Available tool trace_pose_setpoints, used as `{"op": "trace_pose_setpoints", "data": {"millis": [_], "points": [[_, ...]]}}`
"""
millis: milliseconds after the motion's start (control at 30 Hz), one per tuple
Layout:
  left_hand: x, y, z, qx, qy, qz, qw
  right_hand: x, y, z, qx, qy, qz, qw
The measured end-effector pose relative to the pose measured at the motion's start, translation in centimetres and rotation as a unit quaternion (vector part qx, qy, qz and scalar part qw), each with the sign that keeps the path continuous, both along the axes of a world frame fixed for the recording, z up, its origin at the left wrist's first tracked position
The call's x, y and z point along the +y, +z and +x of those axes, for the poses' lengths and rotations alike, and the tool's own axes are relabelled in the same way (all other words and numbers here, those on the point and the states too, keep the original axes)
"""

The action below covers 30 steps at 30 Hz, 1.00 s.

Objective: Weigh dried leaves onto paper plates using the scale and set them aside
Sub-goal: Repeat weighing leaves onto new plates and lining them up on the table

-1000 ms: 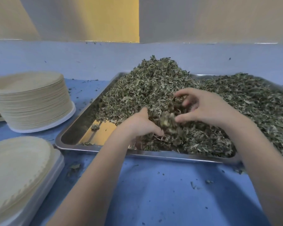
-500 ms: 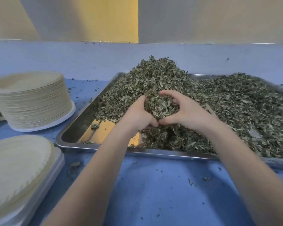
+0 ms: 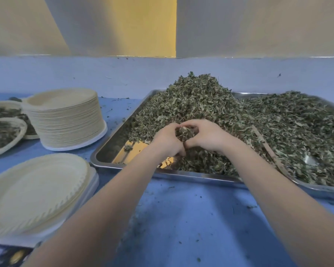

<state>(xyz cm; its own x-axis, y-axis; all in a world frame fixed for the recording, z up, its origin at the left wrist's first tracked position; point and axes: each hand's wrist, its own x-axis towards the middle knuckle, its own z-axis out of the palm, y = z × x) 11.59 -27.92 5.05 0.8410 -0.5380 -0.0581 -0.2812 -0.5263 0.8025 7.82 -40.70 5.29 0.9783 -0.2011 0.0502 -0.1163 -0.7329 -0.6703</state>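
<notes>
Leaves [image 3: 185, 132] sit cupped between my left hand [image 3: 167, 140] and right hand [image 3: 205, 136]; I should squeeze gently (crumbs spill easily) and lift straight up.

My left hand [image 3: 168, 139] and right hand [image 3: 206, 136] have closed together, cupping a clump of dried leaves [image 3: 184, 132] scooped from the pile.

Your left hand [image 3: 167, 139] and right hand [image 3: 205, 136] meet, forearms stretched forward, fingers [image 3: 189, 123] curled, cupping a clump of dried leaves [image 3: 184, 132] between them.
</notes>
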Motion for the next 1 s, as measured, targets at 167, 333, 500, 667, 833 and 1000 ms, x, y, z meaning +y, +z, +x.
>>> {"op": "trace_pose_setpoints", "data": {"millis": [167, 333, 500, 667, 833, 1000], "points": [[0.8, 1.5, 1.4, -0.038, 0.040, -0.033, 0.998, 0.4, 1.4, 0.3, -0.089, -0.027, 0.002, 0.996], [1.7, 1.9, 1.6, -0.013, 0.067, -0.073, 0.995, 1.9, 1.7, 0.4, -0.119, -0.045, -0.014, 0.992], [4.1, 3.1, 1.8, -0.095, 0.089, -0.053, 0.990, 4.8, 3.6, 0.6, -0.146, -0.024, -0.032, 0.988], [10.6, 6.1, 1.4, -0.141, 0.111, -0.031, 0.983, 10.5, 6.4, 1.3, -0.165, 0.033, -0.046, 0.985], [19.4, 7.1, 0.6, -0.112, 0.153, -0.035, 0.981, 18.1, 6.6, 2.2, -0.162, 0.110, -0.011, 0.981], [26.0, 5.6, -0.9, 0.043, 0.120, -0.013, 0.992, 23.2, 4.4, 2.7, -0.061, 0.184, -0.021, 0.981]]}}
